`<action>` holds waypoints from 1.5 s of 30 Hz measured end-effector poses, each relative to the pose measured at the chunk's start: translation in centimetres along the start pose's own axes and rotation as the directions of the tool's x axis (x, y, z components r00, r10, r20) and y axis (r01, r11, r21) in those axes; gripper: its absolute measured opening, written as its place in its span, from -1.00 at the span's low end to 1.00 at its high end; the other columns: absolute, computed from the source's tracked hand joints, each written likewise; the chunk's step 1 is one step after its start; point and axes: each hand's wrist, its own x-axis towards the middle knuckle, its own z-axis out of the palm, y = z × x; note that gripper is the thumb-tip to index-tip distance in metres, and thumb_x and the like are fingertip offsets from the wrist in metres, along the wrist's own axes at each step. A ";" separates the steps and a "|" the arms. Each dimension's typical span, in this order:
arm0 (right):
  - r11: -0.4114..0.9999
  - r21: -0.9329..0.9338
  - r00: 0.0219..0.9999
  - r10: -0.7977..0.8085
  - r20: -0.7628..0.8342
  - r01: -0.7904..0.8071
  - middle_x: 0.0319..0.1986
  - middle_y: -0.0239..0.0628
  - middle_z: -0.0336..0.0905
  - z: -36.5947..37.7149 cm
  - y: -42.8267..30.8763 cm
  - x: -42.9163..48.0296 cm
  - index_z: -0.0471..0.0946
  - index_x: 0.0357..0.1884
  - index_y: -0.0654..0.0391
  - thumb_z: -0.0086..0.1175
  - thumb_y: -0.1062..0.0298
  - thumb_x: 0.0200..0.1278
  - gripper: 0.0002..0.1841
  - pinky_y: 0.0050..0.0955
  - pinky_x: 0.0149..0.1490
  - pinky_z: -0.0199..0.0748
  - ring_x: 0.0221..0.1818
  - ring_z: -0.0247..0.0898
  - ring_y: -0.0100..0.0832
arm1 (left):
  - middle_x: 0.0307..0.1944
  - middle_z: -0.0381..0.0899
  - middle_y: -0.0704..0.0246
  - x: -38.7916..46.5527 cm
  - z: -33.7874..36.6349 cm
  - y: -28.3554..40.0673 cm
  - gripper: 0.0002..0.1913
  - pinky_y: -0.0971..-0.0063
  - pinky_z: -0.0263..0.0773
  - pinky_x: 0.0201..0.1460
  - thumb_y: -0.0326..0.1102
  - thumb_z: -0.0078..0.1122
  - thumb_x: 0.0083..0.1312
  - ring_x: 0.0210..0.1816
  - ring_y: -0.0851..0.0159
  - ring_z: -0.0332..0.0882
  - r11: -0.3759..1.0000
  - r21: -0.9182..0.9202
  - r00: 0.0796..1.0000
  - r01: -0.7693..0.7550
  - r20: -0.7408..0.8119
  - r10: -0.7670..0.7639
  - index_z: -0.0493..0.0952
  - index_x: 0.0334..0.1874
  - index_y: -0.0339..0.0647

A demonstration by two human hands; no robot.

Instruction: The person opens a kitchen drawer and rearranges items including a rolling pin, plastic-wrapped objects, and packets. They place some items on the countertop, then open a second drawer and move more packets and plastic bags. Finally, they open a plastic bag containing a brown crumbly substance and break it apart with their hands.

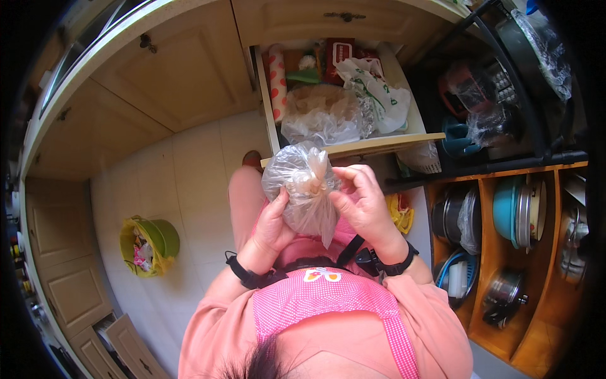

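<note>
A clear plastic bag (296, 163) is in front of my lap, its neck gathered and twisted, with pale contents showing dimly through the film. My left hand (273, 223) grips the bag from the left, thumb pressed on its upper side. At the bag's right edge is my right hand (362, 199), thumb and fingers apart beside the gathered neck. Whether its fingertips pinch any film is hard to see. Just beyond the bag, a pulled-out drawer (414, 109) holds crumpled clear plastic bags (324, 116), a white bag with green print (378, 97) and a red-dotted roll (277, 80).
A green bin (165, 239) with a yellow liner stands on the tiled floor (196, 189) at left. To the right, a wooden rack (485, 256) holds pots and basins. Above it is a black metal shelf (511, 161) with plastic-wrapped items. A cabinet door (132, 348) stands ajar at lower left.
</note>
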 end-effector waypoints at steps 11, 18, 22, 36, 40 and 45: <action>0.645 0.679 0.936 0.264 0.231 -0.350 -0.16 -0.48 0.50 3.1 4.1 -0.6 0.49 -0.04 0.19 0.09 0.44 0.36 -0.82 -0.59 0.03 0.40 -0.10 0.39 -0.64 | 0.26 0.38 0.28 -1.3 -3.8 -0.2 -0.49 0.25 0.25 0.35 -0.11 -0.02 0.46 0.25 0.21 0.39 0.922 0.380 0.987 0.070 -0.162 -0.008 0.23 0.36 -0.21; 0.913 0.357 0.971 0.135 0.196 -0.199 -0.34 -0.27 0.46 5.7 5.7 -2.3 0.56 -0.24 0.23 0.16 0.48 0.22 -0.90 -0.45 -0.09 0.42 -0.25 0.45 -0.37 | -0.01 0.41 0.16 -3.3 -3.5 0.5 -0.31 0.30 0.39 0.13 -0.35 0.21 0.19 0.03 0.12 0.47 -0.133 0.979 0.868 -0.154 0.198 0.456 0.13 0.36 -0.28; 0.960 0.239 0.957 0.075 0.280 -0.145 -0.34 -0.20 0.49 6.0 6.2 -2.9 0.58 -0.27 0.21 0.19 0.46 0.17 -0.89 -0.39 -0.13 0.43 -0.27 0.47 -0.27 | -0.13 0.44 0.07 -4.0 -1.8 -0.3 -0.50 0.24 0.44 -0.09 -0.38 0.24 0.17 -0.13 -0.03 0.49 -0.320 0.924 0.921 -0.208 0.295 0.254 0.31 0.14 -0.28; 0.988 0.153 0.948 -0.050 0.314 0.001 -0.26 -0.14 0.49 7.7 7.1 -4.6 0.55 -0.24 0.19 0.20 0.40 0.11 -0.82 -0.29 -0.12 0.48 -0.21 0.48 -0.10 | -0.40 0.53 0.42 -5.6 -4.4 -2.1 -0.93 0.69 0.40 -0.42 -0.44 0.08 0.41 -0.48 0.53 0.45 0.511 0.859 0.911 -0.036 -0.183 0.370 0.43 -0.15 -0.27; 0.986 0.143 0.938 -0.124 0.324 0.081 -0.30 -0.14 0.49 8.3 8.0 -4.8 0.57 -0.27 0.17 0.19 0.45 0.06 -0.84 -0.25 -0.17 0.48 -0.23 0.48 -0.09 | -0.41 0.53 0.40 -6.4 -3.6 -2.0 -0.93 0.67 0.40 -0.45 -0.45 0.10 0.40 -0.51 0.51 0.44 0.639 0.767 0.889 -0.058 -0.252 0.383 0.43 -0.17 -0.28; 0.977 0.152 0.912 -0.195 0.361 0.149 -0.36 -0.19 0.51 7.9 9.0 -4.5 0.59 -0.34 0.18 0.20 0.48 0.07 -0.90 -0.28 -0.18 0.48 -0.27 0.48 -0.14 | -0.49 0.51 0.41 -6.8 -3.3 -2.1 -0.92 0.69 0.29 -0.59 -0.39 0.10 0.41 -0.61 0.50 0.42 0.762 0.638 0.838 -0.109 -0.354 0.416 0.45 -0.16 -0.23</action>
